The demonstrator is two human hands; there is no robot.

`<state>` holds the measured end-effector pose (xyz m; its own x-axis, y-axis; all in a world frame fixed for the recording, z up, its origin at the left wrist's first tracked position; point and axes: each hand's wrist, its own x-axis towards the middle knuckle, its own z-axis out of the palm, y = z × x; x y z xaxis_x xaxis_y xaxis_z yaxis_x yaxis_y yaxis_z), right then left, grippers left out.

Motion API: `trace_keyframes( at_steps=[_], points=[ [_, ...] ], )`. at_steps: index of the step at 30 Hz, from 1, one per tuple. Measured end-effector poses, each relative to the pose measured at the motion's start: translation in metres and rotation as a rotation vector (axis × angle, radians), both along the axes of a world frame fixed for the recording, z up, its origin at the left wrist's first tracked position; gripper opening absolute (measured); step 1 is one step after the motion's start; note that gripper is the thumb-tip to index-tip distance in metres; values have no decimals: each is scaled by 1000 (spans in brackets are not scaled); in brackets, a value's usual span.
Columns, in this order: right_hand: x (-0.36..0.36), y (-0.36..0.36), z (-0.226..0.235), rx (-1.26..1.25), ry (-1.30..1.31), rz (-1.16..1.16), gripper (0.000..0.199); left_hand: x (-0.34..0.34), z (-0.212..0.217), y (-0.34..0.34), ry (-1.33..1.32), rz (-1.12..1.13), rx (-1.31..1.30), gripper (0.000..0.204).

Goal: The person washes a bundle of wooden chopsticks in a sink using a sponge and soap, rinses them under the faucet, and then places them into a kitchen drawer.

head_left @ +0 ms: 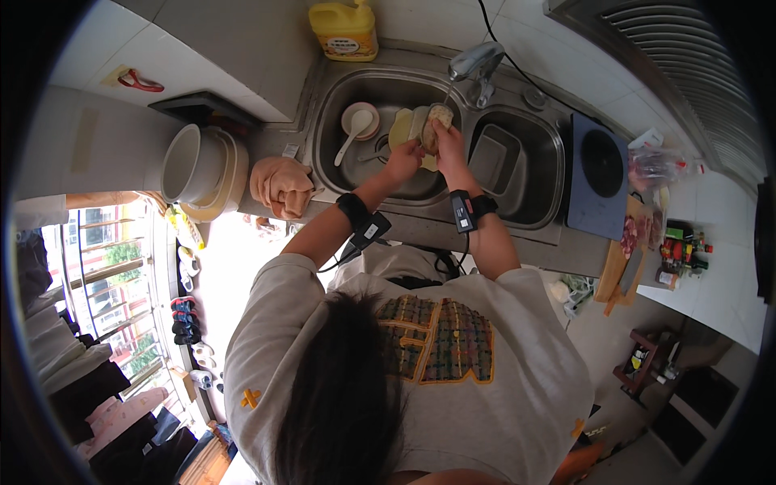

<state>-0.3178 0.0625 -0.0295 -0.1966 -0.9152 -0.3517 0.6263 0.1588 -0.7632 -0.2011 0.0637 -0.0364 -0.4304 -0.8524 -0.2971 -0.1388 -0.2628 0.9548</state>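
Observation:
Both hands work over the left sink basin (323,129), under the faucet (477,62). My right hand (449,147) is closed around a beige, speckled scrubbing pad or cloth (440,117), pressed against a pale dish (418,121) held on edge. My left hand (404,162) pinches the lower side of this dish; its exact shape is partly hidden by my fingers. Behind the hands a yellow plate (398,132) lies in the basin. Left of it, a white spoon (352,133) rests in a pink-rimmed bowl (371,110).
A second basin (521,194) adjoins on the right, with a dark blue cooktop (596,178) beyond. Raw meat lies on a wooden cutting board (618,263). A yellow jug (345,32) stands behind the sink. Left are a brown cloth (281,187) and a white pot (190,166).

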Motion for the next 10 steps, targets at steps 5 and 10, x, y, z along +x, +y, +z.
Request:
trace_keyframes(
  at_steps=[5, 10],
  points=[
    [16, 2, 9, 165, 229, 20, 21, 1, -14, -12, -257, 169, -158, 17],
    [-4, -17, 4, 41, 145, 27, 21, 6, 25, -15, -341, -137, 33, 44]
  ],
)
